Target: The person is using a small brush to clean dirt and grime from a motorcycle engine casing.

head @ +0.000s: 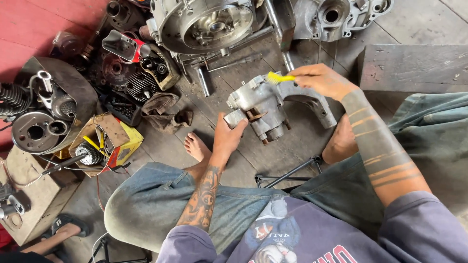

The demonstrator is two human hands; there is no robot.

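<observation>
1. The bristle end of a yellow brush (279,77) is all that is shown; its handle is hidden inside the right hand (319,80), whose fingers are closed around it.
2. The near end of a grey engine casing (273,104) is partly covered by the left hand (229,136), and its underside cannot be seen.
3. The casing is held just above the wooden floor (273,160), between the person's two bare feet, near the middle of the view.
4. The left hand is clamped on the casing's lower left corner, thumb raised against its side, with the tattooed forearm stretched forward over the left knee.
5. The right arm is reached across from the right edge, wrist bent, so that the brush is laid on the casing's top edge.
6. A larger round engine housing (204,22) is cut off by the top edge of the view.
7. A heap of dark parts at the upper left is hard to make out; a cardboard box (105,143) holding a gear is seen below it, and a dirty rag (168,113) lies beside it.
</observation>
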